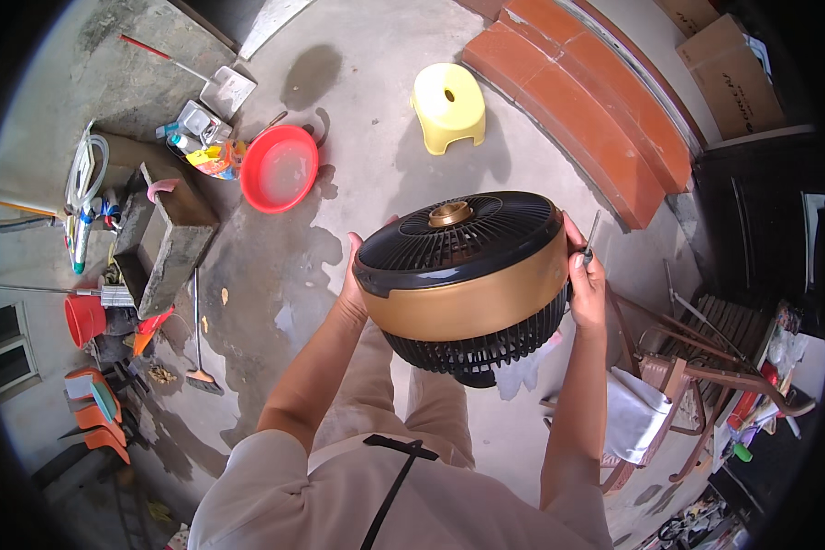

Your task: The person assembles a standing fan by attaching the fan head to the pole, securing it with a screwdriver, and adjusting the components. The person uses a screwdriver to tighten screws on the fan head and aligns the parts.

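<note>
A round electric fan head (467,312) is held up in front of my body. It has a black slatted front grille with a gold hub, a wide gold band and a black rear cage. My left hand (351,282) supports its left side, with some fingers hidden behind the casing. On the opposite side, my right hand (589,286) grips the casing and also keeps a thin screwdriver (593,236) between its fingers, shaft pointing up. The fan is tilted, its grille facing mostly upward.
A yellow stool (449,115) stands ahead, beside red-brown steps (568,101). Left of it are a red basin (247,188), a dustpan (227,92), a stone sink (179,234) and a broom (202,378). A wooden chair (669,376) is at right. Parts of the concrete floor look wet.
</note>
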The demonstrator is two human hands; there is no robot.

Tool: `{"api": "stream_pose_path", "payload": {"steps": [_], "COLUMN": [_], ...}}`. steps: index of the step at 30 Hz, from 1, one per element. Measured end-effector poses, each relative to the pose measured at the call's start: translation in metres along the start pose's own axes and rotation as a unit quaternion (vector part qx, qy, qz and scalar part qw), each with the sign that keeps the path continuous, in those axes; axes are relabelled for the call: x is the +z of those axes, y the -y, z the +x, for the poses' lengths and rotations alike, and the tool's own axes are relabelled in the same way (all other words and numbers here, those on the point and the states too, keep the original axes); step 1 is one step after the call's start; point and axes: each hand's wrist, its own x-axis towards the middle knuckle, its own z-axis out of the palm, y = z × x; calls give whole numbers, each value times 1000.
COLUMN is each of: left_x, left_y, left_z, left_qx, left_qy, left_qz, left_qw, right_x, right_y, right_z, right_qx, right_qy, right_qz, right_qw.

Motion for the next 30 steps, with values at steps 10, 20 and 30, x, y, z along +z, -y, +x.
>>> {"api": "stream_pose_path", "payload": {"steps": [10, 20, 30], "left_x": [27, 23, -4], "left_y": [21, 26, 47], "left_z": [8, 7, 8], "left_qx": [95, 78, 293], "left_qy": [-99, -87, 11], "left_qz": [99, 116, 297], "left_qw": [986, 986, 909], "right_x": [-26, -83, -56], "right_y": [-7, -26, -17], "right_z": [-17, -14, -7], "right_qx": [110, 149, 122], "right_qy": [-144, -84, -127], "right_qz": [-90, 44, -19], "right_qw": [979, 984, 984]}}
